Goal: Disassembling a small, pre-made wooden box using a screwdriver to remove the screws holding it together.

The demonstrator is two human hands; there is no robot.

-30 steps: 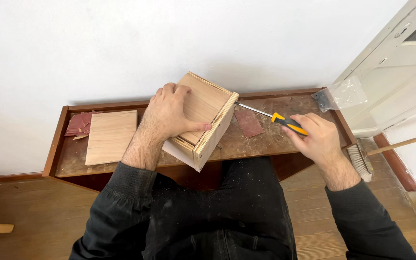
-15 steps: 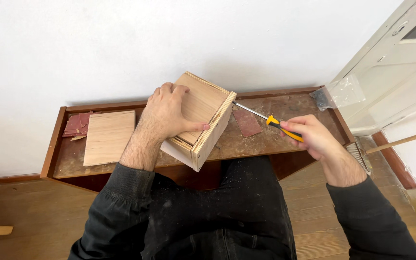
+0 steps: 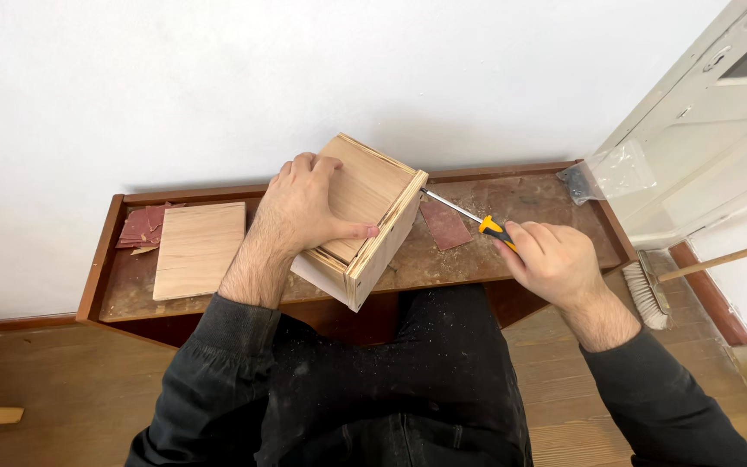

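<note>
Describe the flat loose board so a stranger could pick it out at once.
Start at the long wooden bench against the white wall. Toward its left end lies the flat plywood board, beside reddish sandpaper scraps. Unlike the wooden box under the left hand, it lies flat and untouched.

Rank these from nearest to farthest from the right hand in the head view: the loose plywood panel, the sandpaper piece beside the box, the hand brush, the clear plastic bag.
From the right hand:
1. Sandpaper piece, just to its left on the bench.
2. Hand brush, to its right, off the bench's end; the clear plastic bag, up at the far right corner, is too close to call.
3. Plywood panel, far left.
</note>
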